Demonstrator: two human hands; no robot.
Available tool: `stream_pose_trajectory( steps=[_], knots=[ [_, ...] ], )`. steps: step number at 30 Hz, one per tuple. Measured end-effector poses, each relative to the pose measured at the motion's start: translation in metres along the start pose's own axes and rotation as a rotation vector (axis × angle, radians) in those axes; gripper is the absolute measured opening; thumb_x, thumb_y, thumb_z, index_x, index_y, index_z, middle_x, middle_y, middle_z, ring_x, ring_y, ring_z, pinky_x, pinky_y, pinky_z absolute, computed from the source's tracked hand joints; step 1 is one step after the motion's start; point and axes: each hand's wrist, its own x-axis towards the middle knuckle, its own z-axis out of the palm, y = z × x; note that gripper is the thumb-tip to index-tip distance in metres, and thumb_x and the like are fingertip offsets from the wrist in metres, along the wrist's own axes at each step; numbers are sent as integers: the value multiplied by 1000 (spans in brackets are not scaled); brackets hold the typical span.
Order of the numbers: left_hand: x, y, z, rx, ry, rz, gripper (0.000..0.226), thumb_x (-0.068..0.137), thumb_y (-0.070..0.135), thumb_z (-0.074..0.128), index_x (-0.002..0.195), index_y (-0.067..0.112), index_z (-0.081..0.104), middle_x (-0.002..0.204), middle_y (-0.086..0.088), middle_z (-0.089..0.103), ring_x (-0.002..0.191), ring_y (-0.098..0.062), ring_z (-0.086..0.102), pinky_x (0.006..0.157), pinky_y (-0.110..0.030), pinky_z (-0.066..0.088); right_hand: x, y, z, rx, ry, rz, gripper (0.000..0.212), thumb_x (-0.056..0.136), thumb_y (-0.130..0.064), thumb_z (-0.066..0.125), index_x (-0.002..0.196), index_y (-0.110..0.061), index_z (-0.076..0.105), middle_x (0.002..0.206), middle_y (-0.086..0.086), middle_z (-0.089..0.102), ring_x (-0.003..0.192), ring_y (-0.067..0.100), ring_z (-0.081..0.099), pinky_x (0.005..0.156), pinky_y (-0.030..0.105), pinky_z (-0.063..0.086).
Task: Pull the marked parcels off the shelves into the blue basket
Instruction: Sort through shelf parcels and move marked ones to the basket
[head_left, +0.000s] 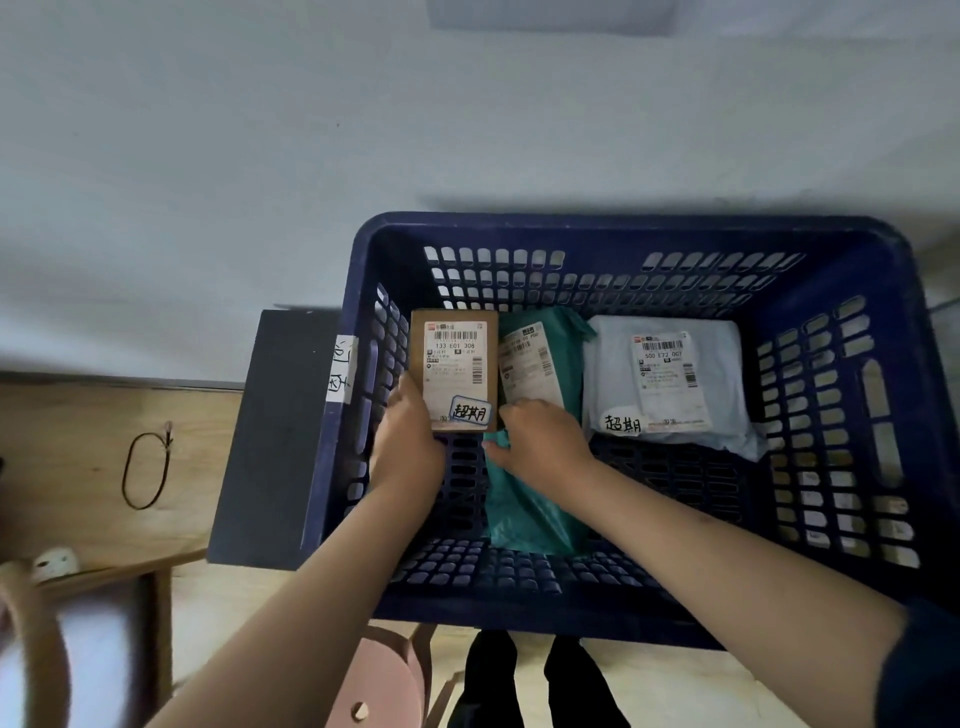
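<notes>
**Both hands in the basket on the box**

The blue basket holds three parcels along its far side: a brown box on the left, a green bag in the middle and a grey bag on the right. The box and the grey bag carry handwritten stickers. The left hand grips the box's near left corner, fingers curled round it. The right hand rests on the green bag just beside the box, fingers bent at the box's near right corner; whether they hold it I cannot tell.
</notes>
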Motion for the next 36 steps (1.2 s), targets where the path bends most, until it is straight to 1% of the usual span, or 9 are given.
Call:
stream_pose_trajectory(
  steps=[4,7,11,15,18,21,28,31,36],
  knots=[
    [-7,2,-6,160,-72,-33,75,79,-8,65,142,13,30,134,-10,48,107,-28,58,77,-42,55,-3,-6,-5,-22,-27,1,26,97,-39,56,85,-18,49,98,6,61,90,26,59,66,33,42],
    [-14,4,-8,249,-117,9,91,81,-2,70,153,15,16,146,-6,35,113,-30,57,76,-39,54,-8,-9,-9,-67,-30,-25,20,97,-32,56,90,-13,55,101,8,61,93,28,58,66,33,40],
    [-17,2,-17,382,-207,117,59,87,15,69,136,9,38,144,-9,38,118,-30,53,86,-39,50,-19,-11,-19,-101,23,-52,16,95,-25,58,87,-13,51,98,8,60,91,29,59,63,33,39],
    [-27,0,-27,422,-256,177,47,91,22,65,131,11,44,141,-7,39,118,-29,50,88,-41,51,-31,-14,-29,-127,48,-55,18,94,-24,57,100,-7,61,100,9,61,92,29,60,64,33,43],
    [-38,1,-35,445,-233,277,50,93,23,61,138,10,41,145,-7,36,124,-29,45,92,-41,49,-38,-18,-37,-131,47,-50,26,95,-28,59,109,-7,61,106,8,60,96,28,60,73,38,53],
    [-46,0,-45,408,-217,336,55,95,23,60,144,9,39,149,-9,36,131,-29,43,101,-43,48,-46,-18,-47,-140,73,-52,31,94,-31,61,116,-9,60,111,5,60,100,26,60,77,41,55],
    [-68,12,-71,363,-73,530,51,96,26,57,143,13,44,148,-5,43,131,-28,45,94,-43,53,-84,-8,-76,-171,188,-35,39,96,-36,58,127,-13,59,115,0,62,102,19,60,70,28,51],
    [-75,20,-82,366,12,597,50,95,27,57,142,12,46,147,-4,46,133,-26,44,91,-42,54,-102,-2,-95,-189,236,-16,40,97,-36,57,131,-14,58,117,0,62,104,19,60,72,31,54],
    [-71,46,-95,366,26,615,49,93,29,58,137,11,49,141,-3,49,128,-27,46,88,-42,54,-126,8,-130,-199,282,97,41,97,-38,53,130,-14,57,122,3,61,108,24,58,73,34,50]
  ],
)
